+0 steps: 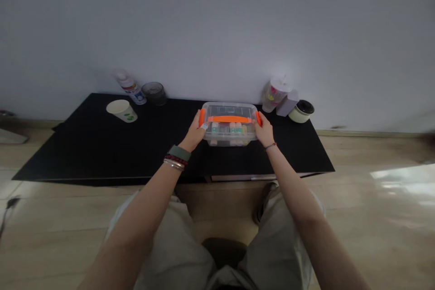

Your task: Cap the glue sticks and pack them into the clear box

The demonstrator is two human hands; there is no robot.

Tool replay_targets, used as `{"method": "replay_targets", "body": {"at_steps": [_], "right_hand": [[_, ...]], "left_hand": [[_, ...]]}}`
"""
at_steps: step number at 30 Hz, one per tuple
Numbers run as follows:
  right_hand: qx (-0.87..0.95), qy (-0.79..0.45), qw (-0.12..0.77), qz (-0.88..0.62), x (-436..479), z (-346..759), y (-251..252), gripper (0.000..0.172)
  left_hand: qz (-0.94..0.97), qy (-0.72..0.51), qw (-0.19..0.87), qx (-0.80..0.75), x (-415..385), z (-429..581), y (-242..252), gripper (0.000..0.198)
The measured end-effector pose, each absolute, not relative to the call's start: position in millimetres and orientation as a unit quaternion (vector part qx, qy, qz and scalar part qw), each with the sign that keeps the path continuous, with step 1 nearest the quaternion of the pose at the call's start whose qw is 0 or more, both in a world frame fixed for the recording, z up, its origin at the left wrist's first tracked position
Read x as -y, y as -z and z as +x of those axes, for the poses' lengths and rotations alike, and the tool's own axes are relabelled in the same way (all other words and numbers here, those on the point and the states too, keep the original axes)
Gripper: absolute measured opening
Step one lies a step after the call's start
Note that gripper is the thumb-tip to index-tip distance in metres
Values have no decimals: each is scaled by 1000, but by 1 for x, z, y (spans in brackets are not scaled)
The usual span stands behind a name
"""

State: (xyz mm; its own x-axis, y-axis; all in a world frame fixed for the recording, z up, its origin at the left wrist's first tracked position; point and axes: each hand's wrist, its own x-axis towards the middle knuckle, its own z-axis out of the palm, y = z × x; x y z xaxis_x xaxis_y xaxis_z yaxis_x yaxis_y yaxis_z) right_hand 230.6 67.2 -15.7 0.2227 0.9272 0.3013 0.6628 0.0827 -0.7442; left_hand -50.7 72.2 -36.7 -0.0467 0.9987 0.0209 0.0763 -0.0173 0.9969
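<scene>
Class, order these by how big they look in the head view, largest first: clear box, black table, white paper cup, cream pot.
1. Black table
2. Clear box
3. White paper cup and cream pot: too alike in size to rank

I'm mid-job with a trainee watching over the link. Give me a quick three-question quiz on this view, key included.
1. Multiple choice: what colour is the handle on the clear box?
a) green
b) orange
c) black

2. True or false: only one hand touches the clear box.

3. Fill in: the white paper cup is on the ____ side of the black table, as the wearer sees it.

Key:
1. b, orange.
2. False: the left hand and right hand hold opposite ends.
3. left
</scene>
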Motion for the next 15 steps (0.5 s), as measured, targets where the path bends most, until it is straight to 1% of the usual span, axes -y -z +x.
{"method": "replay_targets", "body": {"at_steps": [2, 4, 5, 7, 9, 12, 14, 15], "right_hand": [[636, -58, 446, -627, -59, 228, 5, 42], [690, 27, 438, -575, -45, 222, -9, 36], [725, 44, 419, -545, -35, 217, -16, 34], [797, 12, 359, -485, -11, 203, -26, 32], [849, -84, 282, -439, 17, 187, -24, 31], [849, -317, 110, -408, 55, 170, 6, 27], [747, -503, -22, -434, 74, 172, 36, 23], [664, -579, -46, -470, 81, 177, 51, 21]], "left_hand": [[502, -515, 456, -525, -74, -51, 40, 73], [490, -547, 435, -521, -74, -52, 40, 66], [487, -566, 417, -518, -73, -53, 39, 60], [495, -596, 363, -517, -69, -54, 32, 50], [526, -604, 300, -518, -59, -56, 22, 43], [601, -576, 215, -511, -38, -57, 3, 37], [652, -544, 174, -498, -24, -59, -7, 35], [676, -526, 159, -492, -17, -60, -10, 34]]}}
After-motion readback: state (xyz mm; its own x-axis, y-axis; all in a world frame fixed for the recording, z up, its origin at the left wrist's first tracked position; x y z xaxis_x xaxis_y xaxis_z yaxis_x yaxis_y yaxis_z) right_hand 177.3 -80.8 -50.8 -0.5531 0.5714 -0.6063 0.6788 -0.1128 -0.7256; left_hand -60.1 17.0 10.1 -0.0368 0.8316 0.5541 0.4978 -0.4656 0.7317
